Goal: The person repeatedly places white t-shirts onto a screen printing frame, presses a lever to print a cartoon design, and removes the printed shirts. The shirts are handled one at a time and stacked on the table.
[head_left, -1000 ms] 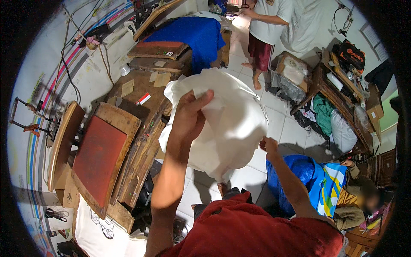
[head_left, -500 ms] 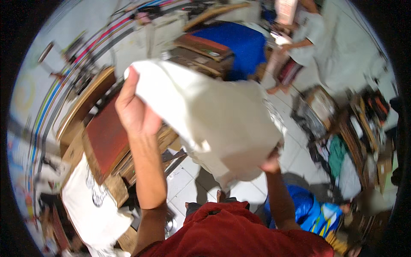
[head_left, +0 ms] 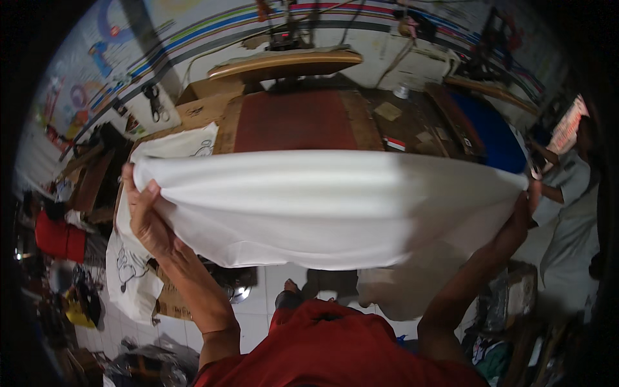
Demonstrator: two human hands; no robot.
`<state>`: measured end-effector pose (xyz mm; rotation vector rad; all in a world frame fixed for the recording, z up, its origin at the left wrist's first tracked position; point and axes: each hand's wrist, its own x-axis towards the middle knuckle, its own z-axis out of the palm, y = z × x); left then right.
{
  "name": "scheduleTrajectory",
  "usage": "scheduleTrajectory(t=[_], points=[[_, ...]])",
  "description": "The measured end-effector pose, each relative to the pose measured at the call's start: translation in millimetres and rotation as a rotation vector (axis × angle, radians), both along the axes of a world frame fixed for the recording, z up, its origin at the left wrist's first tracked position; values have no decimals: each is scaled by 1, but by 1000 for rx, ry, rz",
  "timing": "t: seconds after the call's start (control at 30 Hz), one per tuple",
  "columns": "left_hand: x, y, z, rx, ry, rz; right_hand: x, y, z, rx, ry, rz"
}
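A plain white cloth [head_left: 303, 206] hangs stretched sideways between my two hands, its upper edge taut and its lower part drooping in soft folds. My left hand [head_left: 147, 216] is closed on the cloth's left end, thumb on top. At the far right end my right hand [head_left: 525, 201] grips the other upper corner; its fingers are dark and partly hidden. Just beyond the cloth lies a flat reddish-brown pad [head_left: 293, 119] on a worn table, its near edge covered by the cloth.
A padded board [head_left: 287, 64] stands raised behind the pad. White fabric with a black drawing [head_left: 129, 264] drapes off the table's left side. Scissors [head_left: 155, 106] hang at the back left. Another person [head_left: 567, 180] sits at the right, near a blue cover [head_left: 487, 129].
My view has swung left to face the reddish-brown pad. My hands have spread far apart, and the bunched white cloth is now pulled out wide between them.
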<state>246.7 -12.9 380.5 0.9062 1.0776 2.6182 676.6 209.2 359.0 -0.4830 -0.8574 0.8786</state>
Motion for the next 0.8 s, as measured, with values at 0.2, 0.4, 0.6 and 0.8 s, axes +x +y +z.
scheduleTrajectory(t=[0.2, 0.4, 0.6, 0.8], points=[[-62, -49, 44, -83, 170, 190, -59, 25, 30, 25, -463, -75], [-125, -26, 68, -106, 280, 296, -125, 61, 77, 213, -189, 387], [-227, 65, 57, -422, 129, 62, -246, 140, 65, -11, -167, 629], [-289, 137, 100, -120, 239, 46, -330, 178, 119, 132, -39, 407]])
